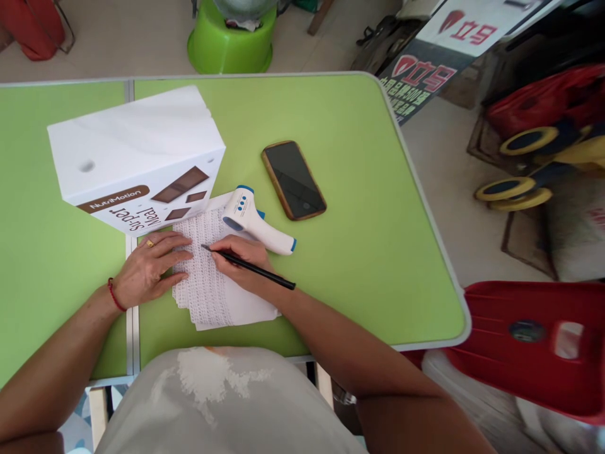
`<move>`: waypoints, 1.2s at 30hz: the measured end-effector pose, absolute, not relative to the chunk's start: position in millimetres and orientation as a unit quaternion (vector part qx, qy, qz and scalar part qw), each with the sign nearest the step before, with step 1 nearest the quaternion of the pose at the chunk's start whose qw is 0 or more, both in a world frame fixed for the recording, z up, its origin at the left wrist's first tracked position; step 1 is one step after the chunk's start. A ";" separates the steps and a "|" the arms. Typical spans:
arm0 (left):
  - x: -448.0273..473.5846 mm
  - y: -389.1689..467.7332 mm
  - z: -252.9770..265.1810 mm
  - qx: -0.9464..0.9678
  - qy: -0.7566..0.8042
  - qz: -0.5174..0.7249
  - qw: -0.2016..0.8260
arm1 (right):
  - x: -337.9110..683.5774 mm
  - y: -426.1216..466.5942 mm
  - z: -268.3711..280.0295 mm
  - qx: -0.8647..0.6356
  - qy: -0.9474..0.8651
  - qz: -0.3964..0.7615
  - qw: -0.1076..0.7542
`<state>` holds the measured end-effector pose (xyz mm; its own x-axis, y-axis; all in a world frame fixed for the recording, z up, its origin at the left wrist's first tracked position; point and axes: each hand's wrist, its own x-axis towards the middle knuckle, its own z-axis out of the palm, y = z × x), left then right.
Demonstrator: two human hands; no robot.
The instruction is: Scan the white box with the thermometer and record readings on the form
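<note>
My right hand (pixel 243 260) grips a black pen (pixel 259 271), its tip close over a written sheet of paper (pixel 208 296). Rows of small handwriting cover the left part of the sheet, while its right part is blank. Several sheets seem stacked, their lower edges uneven. Flat on the left edge of the paper rests my left hand (pixel 154 268), fingers spread, with a ring and a red bracelet. A white and blue infrared thermometer (pixel 258 221) lies across the top of the paper, just beyond my right hand. Whether the pen tip touches the paper I cannot tell.
A white NutriMotion box (pixel 142 151) stands at the back left, behind my left hand. A phone in a brown case (pixel 293 180) lies right of the thermometer. The green folding table (pixel 368 252) has a pale rim. Beyond are a green stool (pixel 231 44) and a red chair (pixel 534 353).
</note>
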<state>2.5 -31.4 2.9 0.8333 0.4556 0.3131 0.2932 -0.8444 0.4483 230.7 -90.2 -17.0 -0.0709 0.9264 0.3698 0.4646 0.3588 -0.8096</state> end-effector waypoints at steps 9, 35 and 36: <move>2.2 -31.2 2.8 0.936 0.204 0.205 0.202 | 230.8 -90.9 -18.3 -0.522 -0.688 0.245 0.440; 2.5 -31.2 2.7 0.934 0.208 0.204 0.206 | 229.9 -91.2 -14.0 -0.537 -0.676 0.247 0.440; 2.5 -31.2 2.6 0.934 0.209 0.204 0.208 | 230.0 -91.1 -14.2 -0.537 -0.678 0.245 0.438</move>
<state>2.5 -31.2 2.6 0.8295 0.4755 0.2930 0.3064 -0.8260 0.4731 230.0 -91.1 -14.2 -0.0389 0.9432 0.3301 0.5134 0.3022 -0.8031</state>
